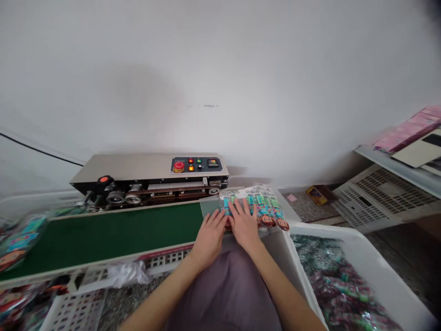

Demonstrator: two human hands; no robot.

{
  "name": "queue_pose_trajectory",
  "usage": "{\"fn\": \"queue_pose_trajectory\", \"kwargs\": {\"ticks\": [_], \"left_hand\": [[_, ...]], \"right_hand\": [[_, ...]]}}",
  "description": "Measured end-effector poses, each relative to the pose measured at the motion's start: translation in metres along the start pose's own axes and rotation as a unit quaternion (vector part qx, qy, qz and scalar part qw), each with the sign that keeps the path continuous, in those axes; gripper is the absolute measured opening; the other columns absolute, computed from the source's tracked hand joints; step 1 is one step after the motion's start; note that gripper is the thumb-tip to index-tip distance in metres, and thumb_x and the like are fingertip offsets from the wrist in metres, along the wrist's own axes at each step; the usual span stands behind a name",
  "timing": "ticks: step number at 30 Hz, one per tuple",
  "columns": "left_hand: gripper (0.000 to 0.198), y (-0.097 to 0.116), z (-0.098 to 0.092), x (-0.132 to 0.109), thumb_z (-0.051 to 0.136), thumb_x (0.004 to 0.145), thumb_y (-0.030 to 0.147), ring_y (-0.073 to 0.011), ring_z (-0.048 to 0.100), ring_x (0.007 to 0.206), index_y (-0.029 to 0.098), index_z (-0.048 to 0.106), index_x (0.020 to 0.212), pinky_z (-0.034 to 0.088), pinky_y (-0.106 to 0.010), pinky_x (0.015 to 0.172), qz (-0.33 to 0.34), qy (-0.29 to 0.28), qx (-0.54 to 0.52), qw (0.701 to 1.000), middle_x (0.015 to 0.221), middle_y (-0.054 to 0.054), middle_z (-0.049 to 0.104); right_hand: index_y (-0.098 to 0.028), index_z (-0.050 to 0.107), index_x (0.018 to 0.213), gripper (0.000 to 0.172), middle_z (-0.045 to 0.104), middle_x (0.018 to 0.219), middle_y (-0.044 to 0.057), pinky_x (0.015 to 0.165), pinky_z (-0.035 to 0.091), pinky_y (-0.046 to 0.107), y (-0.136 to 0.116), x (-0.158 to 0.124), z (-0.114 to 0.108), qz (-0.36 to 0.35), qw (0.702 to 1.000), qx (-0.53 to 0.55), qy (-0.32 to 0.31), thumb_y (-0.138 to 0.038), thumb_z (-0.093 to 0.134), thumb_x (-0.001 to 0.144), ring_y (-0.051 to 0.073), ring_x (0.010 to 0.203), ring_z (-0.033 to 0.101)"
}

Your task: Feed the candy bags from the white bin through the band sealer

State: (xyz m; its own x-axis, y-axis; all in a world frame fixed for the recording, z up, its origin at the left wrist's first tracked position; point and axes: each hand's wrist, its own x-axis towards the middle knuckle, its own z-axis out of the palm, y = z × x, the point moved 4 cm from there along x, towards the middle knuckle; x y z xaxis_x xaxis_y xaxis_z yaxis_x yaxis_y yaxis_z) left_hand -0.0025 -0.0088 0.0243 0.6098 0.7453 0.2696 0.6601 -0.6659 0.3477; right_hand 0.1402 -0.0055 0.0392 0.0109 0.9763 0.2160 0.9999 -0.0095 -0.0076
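Two hands: one left hand (209, 233) and one right hand (244, 225). Several printed packets (267, 220) beneath them (they overlap, so the exact number can't be told), plus one packet (21, 241) at the left end of one green belt (127, 232). One machine (138, 168) with one control panel (197, 164), which carries one large red button (178, 166), three small lit buttons (191, 168) and one display (212, 162). One white tub (367, 243), one slatted crate (372, 195), one yellow-fronted box (317, 195) and one black cable (41, 151).

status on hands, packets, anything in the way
Left hand, right hand spread over printed packets. Packets by green belt's right end. Nothing visibly blocking hands.
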Motion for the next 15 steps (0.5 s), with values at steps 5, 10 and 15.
{"fn": "queue_pose_trajectory", "kwargs": {"ticks": [5, 10, 15], "left_hand": [[0.048, 0.002, 0.014, 0.02, 0.032, 0.103, 0.023, -0.0268, 0.031, 0.15, 0.018, 0.046, 0.149, 0.022, -0.06, 0.122, 0.038, -0.029, 0.052, 0.997, 0.158, -0.011, 0.043], [0.053, -0.001, 0.026, 0.035, 0.031, 0.105, 0.034, -0.0248, 0.025, 0.153, 0.019, 0.035, 0.155, 0.019, -0.061, 0.122, 0.043, -0.027, 0.069, 0.996, 0.163, -0.01, 0.033], [0.053, -0.006, 0.029, 0.028, 0.029, 0.104, 0.036, -0.0269, 0.026, 0.152, 0.019, 0.037, 0.154, 0.013, -0.068, 0.121, -0.001, -0.02, 0.082, 0.996, 0.163, -0.01, 0.032]], "right_hand": [[-0.022, 0.056, 0.142, 0.047, 0.047, 0.155, 0.013, 0.116, 0.015, 0.063, 0.022, -0.003, 0.005, 0.04, 0.999, -0.031, 0.017, -0.043, 0.04, 0.103, 0.036, 0.147, 0.031], [-0.023, 0.052, 0.145, 0.047, 0.047, 0.155, 0.009, 0.117, 0.012, 0.064, 0.024, -0.006, 0.009, 0.049, 0.998, -0.028, 0.021, -0.039, 0.04, 0.103, 0.036, 0.148, 0.028], [-0.024, 0.053, 0.145, 0.047, 0.049, 0.153, 0.01, 0.117, 0.011, 0.066, 0.015, -0.007, 0.008, 0.045, 0.998, -0.029, 0.021, -0.04, 0.044, 0.101, 0.038, 0.147, 0.029]]}}
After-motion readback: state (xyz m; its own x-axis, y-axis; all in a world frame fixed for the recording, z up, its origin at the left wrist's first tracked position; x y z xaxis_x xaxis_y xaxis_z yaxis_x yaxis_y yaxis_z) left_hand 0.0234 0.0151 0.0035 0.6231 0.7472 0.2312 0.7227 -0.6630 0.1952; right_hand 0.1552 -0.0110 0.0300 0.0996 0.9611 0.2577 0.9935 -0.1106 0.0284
